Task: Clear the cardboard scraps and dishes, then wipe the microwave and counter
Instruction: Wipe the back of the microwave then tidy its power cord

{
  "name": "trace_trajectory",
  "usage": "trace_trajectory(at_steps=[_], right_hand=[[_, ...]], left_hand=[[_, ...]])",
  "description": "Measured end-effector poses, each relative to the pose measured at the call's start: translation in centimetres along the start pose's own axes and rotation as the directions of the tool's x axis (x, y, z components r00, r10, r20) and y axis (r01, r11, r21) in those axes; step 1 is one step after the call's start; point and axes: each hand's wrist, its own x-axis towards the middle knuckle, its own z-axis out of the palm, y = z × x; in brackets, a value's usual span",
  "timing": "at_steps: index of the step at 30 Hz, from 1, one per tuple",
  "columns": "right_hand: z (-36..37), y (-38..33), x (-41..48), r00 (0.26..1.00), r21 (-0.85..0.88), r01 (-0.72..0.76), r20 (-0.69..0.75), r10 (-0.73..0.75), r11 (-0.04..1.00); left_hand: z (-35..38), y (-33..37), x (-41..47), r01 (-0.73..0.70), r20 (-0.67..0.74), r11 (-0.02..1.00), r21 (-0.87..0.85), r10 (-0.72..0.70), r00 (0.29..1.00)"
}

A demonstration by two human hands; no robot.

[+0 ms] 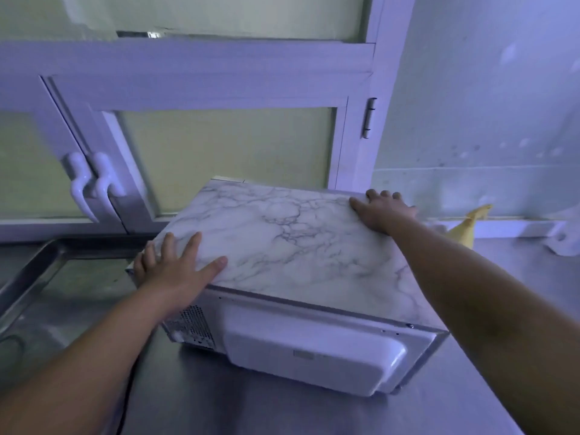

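Observation:
The microwave (282,246) stands on the steel counter (219,397) with its white back panel and vent grille turned toward me; its top is covered in marble-patterned film. My left hand (175,268) lies flat with spread fingers on the near left corner of the top. My right hand (381,211) holds the far right corner, fingers curled over the edge. No cardboard scraps, dishes or cloth show.
A sink basin (40,277) lies left of the microwave. Behind are white-framed windows with two handles (91,183). A yellow object (467,227) and a white crumpled thing (561,243) lie against the tiled wall at the right. A dark cable (125,387) hangs at the counter's front.

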Motion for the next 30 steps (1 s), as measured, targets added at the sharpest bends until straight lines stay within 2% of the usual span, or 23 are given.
trace_trajectory(at_steps=[4,7,14,18,22,26,30], right_hand=[[-0.6,2.0,-7.0,0.99,-0.01,-0.139,0.039,0.139,0.99],[0.2,4.2,-12.1,0.975,0.022,-0.223,0.013,0.223,0.975],[1.1,5.6,-24.2,0.948,0.008,-0.316,-0.032,0.316,0.949],[1.5,5.5,-31.1,0.944,0.018,-0.319,-0.08,0.319,0.948],[2.6,3.1,-38.7,0.935,-0.01,-0.352,-0.045,0.351,0.936],[3.0,3.1,-43.6,0.959,-0.02,-0.274,-0.073,0.272,0.961],[2.6,4.2,-44.3,0.972,0.094,-0.203,-0.102,0.212,0.975]], left_hand=[[-1.1,-1.1,0.8,-0.127,0.062,0.992,0.013,0.126,0.99],[-1.3,-1.8,2.2,-0.219,0.061,0.975,0.032,0.217,0.974],[-1.9,-1.4,3.6,-0.327,0.11,0.942,0.072,0.318,0.942],[-1.8,0.1,3.6,-0.31,0.079,0.947,0.086,0.304,0.949],[-1.6,1.7,3.1,-0.287,0.055,0.954,0.093,0.282,0.958],[-1.2,1.7,3.0,-0.296,0.011,0.95,0.1,0.296,0.955],[-0.7,1.3,-0.2,-0.348,0.021,0.935,0.065,0.348,0.937]])
